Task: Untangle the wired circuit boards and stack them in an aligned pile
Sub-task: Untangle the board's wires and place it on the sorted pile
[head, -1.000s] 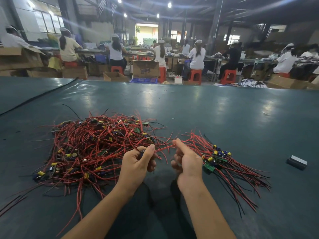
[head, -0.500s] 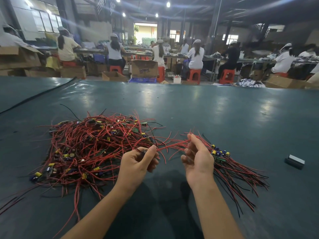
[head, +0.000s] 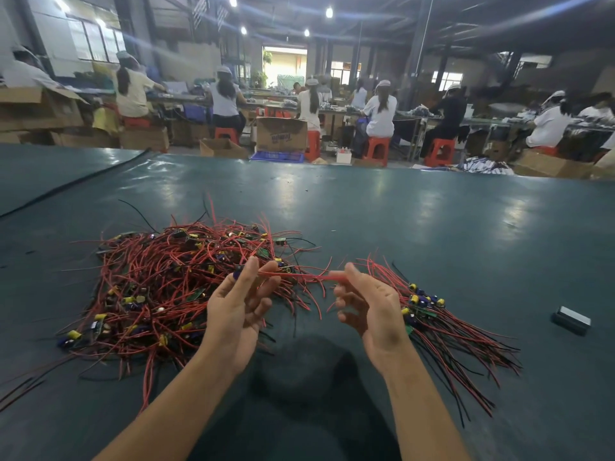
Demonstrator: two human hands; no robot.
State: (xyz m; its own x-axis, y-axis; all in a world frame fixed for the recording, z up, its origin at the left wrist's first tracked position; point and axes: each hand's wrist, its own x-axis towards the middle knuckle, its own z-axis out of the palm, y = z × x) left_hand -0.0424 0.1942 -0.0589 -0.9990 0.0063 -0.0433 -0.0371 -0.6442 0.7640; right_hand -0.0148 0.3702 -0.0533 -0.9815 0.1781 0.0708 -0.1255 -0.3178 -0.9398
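Observation:
A tangled heap of small circuit boards with red and black wires (head: 173,287) lies on the dark green table (head: 399,227), left of centre. A sorted bundle of boards (head: 429,314) with wires fanned toward the lower right lies at the right. My left hand (head: 236,307) is raised, palm toward me, and pinches one board's red wires (head: 299,276) near a small blue part at its fingertips. My right hand (head: 369,307) pinches the other end of the same wires between thumb and forefinger, its other fingers loosely curled. The wires stretch taut between both hands.
A small dark rectangular block (head: 570,320) lies on the table at the far right. A black cable (head: 73,184) runs across the table's far left. Beyond the far table edge, people sit on red stools among cardboard boxes (head: 281,134).
Both hands have opened up and turned palms toward me. The right hand moved right, drawing the red wires out straight between the hands. The view has tilted slightly upward.

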